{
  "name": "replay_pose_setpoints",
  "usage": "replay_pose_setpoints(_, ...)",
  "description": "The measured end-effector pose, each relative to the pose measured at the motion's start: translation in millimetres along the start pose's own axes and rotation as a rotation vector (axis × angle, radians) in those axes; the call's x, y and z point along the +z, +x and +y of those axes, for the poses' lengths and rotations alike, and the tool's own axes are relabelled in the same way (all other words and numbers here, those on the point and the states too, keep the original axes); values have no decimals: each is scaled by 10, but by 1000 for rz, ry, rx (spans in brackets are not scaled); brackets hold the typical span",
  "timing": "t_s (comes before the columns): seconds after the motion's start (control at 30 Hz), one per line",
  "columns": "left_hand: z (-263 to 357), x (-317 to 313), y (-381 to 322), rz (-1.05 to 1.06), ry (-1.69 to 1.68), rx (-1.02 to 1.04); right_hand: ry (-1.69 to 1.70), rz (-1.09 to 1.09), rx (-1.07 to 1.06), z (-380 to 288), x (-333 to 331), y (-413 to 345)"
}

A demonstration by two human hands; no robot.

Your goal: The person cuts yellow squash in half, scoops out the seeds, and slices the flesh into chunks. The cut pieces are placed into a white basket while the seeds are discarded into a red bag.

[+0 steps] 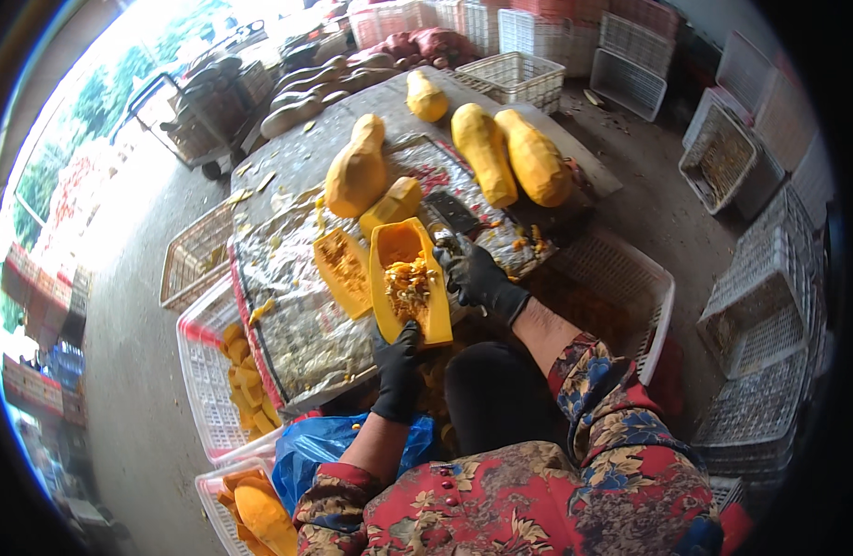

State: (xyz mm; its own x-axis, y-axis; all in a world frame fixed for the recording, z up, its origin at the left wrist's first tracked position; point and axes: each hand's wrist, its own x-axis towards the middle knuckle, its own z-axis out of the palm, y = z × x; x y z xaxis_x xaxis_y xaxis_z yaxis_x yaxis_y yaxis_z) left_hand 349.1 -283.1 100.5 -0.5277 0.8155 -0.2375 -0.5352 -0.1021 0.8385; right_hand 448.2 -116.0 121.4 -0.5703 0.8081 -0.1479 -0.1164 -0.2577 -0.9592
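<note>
My left hand [399, 368], in a black glove, grips the lower end of a hollowed piece of peeled squash [438, 306], its thumb on the rim. Stringy pulp and seeds [407, 281] lie inside its cavity. My black-gloved right hand [479, 274] is closed around a shiny metal tool [446, 240] at the piece's right edge; its working end is hard to make out. Another cut piece with pulp [343, 271] lies just to the left. Behind them are a peeled chunk [393, 207] and a whole peeled squash [355, 170]. A dark flat blade-like thing [452, 210] rests on the covered table.
More peeled squashes [483, 154] lie on the table [294, 163]. A white crate [207, 389] of cut chunks and another crate [214, 497] of orange pieces stand at left, near a blue plastic bag [315, 445]. A large crate [659, 306] is at right; stacked crates [753, 320] line that side.
</note>
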Motion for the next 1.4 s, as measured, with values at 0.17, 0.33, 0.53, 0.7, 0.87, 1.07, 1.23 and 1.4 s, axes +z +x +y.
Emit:
replay_pose_setpoints(0.17,-232,526,156,-130,89,-18,-165,76,56,-137,-624,-35)
replay_pose_setpoints(0.33,-498,607,425,-80,159,111,-467,57,-150,97,-1067,350)
replay_pose_setpoints(0.53,-1050,502,764,-2,369,181,-1577,125,-349,21,-1092,622)
replay_pose_setpoints(0.7,-1288,442,776,55,300,209,-1859,-87,-366,-36,-869,981)
replay_pose_setpoints(0.87,-1265,426,710,69,225,191,-1995,-310,-390,153,-623,1116)
replay_pose_setpoints(1.07,-1314,448,789,133,160,204,-2034,-385,-383,246,-446,1066)
replay_pose_setpoints(1.23,-1341,507,810,214,261,247,-1971,-501,-325,218,-492,950)
replay_pose_setpoints(1.4,-1270,573,758,251,245,171,-1963,-413,-297,236,-467,696)
